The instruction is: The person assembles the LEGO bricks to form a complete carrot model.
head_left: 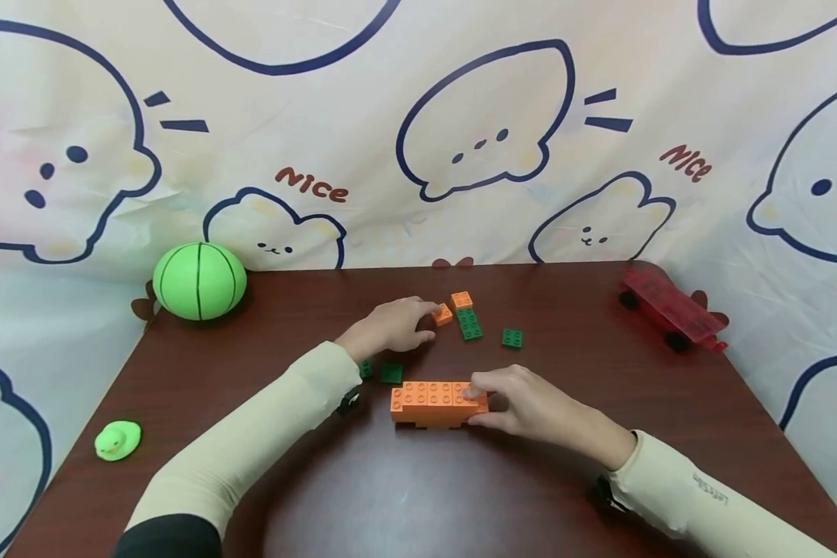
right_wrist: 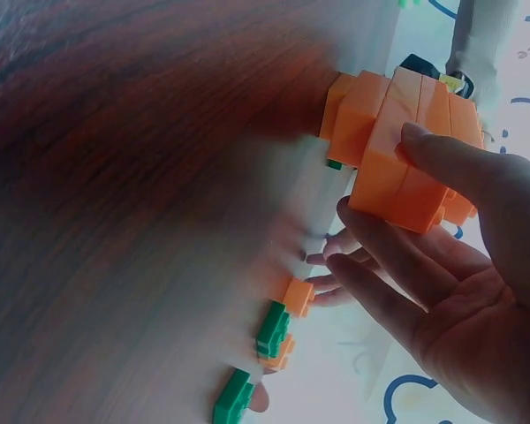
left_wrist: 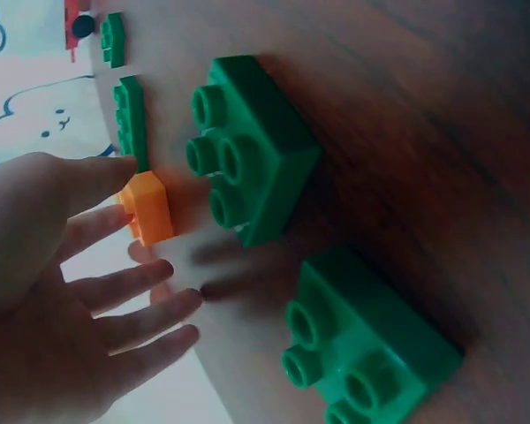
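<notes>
My right hand [head_left: 530, 399] holds the right end of a long orange block built of several toy bricks [head_left: 428, 403]; in the right wrist view the thumb lies on one face, with fingers beneath the block [right_wrist: 406, 168]. My left hand [head_left: 394, 325] reaches toward the back, its index fingertip at a small orange brick [head_left: 443, 315]. The thumb stands apart from that brick in the head view. In the left wrist view the fingers are spread, and the orange brick [left_wrist: 150, 209] is partly covered by the thumb. Two green bricks [left_wrist: 256, 150] lie near the left wrist.
Behind the left fingertips lie a green brick [head_left: 469, 324] and another orange brick [head_left: 463, 300]. A small green brick [head_left: 512, 338] sits further right. A green ball [head_left: 200, 281], a green toy duck [head_left: 118, 440] and a red toy skateboard [head_left: 673, 306] stand toward the table's sides.
</notes>
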{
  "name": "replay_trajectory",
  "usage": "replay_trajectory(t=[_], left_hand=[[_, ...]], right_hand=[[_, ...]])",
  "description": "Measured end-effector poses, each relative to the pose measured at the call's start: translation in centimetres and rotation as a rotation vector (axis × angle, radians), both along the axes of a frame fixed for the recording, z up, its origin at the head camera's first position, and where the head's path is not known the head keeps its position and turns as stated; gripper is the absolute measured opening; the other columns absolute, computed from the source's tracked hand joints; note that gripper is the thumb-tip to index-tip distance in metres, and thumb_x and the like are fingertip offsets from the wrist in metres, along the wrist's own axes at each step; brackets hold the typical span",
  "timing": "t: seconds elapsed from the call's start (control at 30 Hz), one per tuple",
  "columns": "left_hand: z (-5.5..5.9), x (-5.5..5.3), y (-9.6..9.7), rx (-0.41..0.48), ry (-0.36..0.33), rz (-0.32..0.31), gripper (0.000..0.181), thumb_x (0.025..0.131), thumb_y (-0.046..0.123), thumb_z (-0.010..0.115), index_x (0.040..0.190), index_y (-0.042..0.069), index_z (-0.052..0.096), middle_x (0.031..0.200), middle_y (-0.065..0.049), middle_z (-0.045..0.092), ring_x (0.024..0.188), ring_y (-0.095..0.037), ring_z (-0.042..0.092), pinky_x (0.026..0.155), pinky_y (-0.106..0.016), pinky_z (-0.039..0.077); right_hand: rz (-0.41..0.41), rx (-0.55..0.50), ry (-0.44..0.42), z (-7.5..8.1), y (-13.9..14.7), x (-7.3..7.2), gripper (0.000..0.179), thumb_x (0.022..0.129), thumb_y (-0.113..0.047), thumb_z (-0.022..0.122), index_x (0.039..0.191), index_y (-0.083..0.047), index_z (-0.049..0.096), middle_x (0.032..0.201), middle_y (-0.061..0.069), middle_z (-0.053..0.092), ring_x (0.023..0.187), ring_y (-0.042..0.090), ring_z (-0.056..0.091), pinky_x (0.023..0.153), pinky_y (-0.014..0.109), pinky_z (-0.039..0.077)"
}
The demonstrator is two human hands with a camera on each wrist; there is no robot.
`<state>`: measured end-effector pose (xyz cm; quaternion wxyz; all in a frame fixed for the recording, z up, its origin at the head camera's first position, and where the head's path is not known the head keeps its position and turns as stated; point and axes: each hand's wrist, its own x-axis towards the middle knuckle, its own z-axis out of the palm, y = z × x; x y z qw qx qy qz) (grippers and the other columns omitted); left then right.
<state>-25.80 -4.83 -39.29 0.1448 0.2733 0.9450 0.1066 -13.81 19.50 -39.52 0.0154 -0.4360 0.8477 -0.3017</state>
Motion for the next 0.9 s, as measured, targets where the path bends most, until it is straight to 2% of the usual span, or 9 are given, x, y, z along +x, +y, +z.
replay_trajectory(t=[0.1,0.23,0.37,0.5,0.6,0.67,0.8,0.9], left_hand=[[-0.3,0.5,-0.3,0.019,0.044,0.007,0.037,0.098,0.034,0.071,0.131,0.017,0.065,0.129,-0.005,0.068,0.113,-0.022,0.064,0.096,-0.042,0.055],[-0.9,1.1,-0.9,0.036,0.083,-0.009,0.021,0.094,0.034,0.077,0.104,0.018,0.068,0.1,-0.001,0.069,0.086,-0.017,0.06,0.076,-0.034,0.052],[-1.0,1.6,-1.7,0.099,0.089,-0.025,0.016,0.094,0.03,0.077,0.099,0.018,0.067,0.093,0.001,0.068,0.079,-0.015,0.057,0.071,-0.031,0.049],[0.4,2.7,-2.6,0.289,0.03,-0.015,0.02,0.094,0.022,0.077,0.108,0.016,0.064,0.1,-0.001,0.069,0.086,-0.016,0.062,0.078,-0.031,0.056],[2.1,4.4,-3.3,0.439,-0.03,-0.042,0.032,0.093,0.018,0.077,0.121,0.011,0.064,0.11,-0.003,0.071,0.095,-0.015,0.067,0.086,-0.032,0.06],[3.2,5.8,-3.7,0.493,-0.063,-0.069,0.037,0.092,0.018,0.078,0.126,0.01,0.064,0.115,-0.003,0.072,0.099,-0.014,0.068,0.089,-0.032,0.06],[4.8,8.8,-4.7,0.504,-0.097,-0.101,0.036,0.091,0.021,0.079,0.124,0.012,0.068,0.114,0.0,0.073,0.098,-0.011,0.069,0.086,-0.031,0.061],[5.3,10.5,-5.3,0.483,-0.085,-0.114,0.035,0.09,0.021,0.08,0.123,0.013,0.07,0.111,0.001,0.074,0.096,-0.01,0.068,0.082,-0.03,0.062]], right_hand=[[0.001,0.005,0.012,0.0,-0.1,0.2,0.029,0.081,-0.014,0.089,0.091,-0.017,0.061,0.1,-0.006,0.078,0.09,0.004,0.072,0.078,0.032,0.062],[-0.002,0.007,0.013,0.0,-0.1,0.3,0.029,0.081,-0.014,0.088,0.09,-0.016,0.061,0.1,-0.004,0.078,0.092,0.006,0.073,0.078,0.034,0.062],[-0.005,0.015,-0.001,0.2,-0.2,0.2,0.031,0.081,-0.015,0.089,0.09,-0.017,0.059,0.101,-0.004,0.078,0.093,0.005,0.073,0.079,0.034,0.062],[-0.003,0.018,-0.021,0.2,-0.3,-0.1,0.032,0.081,-0.016,0.089,0.091,-0.018,0.058,0.101,-0.005,0.077,0.092,0.005,0.071,0.08,0.034,0.062],[0.002,0.025,-0.03,0.1,-0.5,-0.3,0.031,0.082,-0.017,0.088,0.091,-0.018,0.059,0.099,-0.006,0.076,0.091,0.004,0.07,0.08,0.034,0.062],[0.004,0.033,-0.032,0.2,-0.5,-0.4,0.031,0.082,-0.017,0.088,0.092,-0.018,0.059,0.099,-0.006,0.076,0.09,0.004,0.07,0.08,0.033,0.062],[0.011,0.046,-0.03,0.3,-0.8,-0.5,0.03,0.083,-0.018,0.088,0.093,-0.018,0.059,0.1,-0.006,0.076,0.09,0.004,0.07,0.08,0.033,0.062],[0.024,0.047,-0.021,0.3,-1.0,-0.7,0.03,0.082,-0.018,0.088,0.093,-0.019,0.06,0.1,-0.006,0.076,0.09,0.004,0.07,0.08,0.033,0.062]])
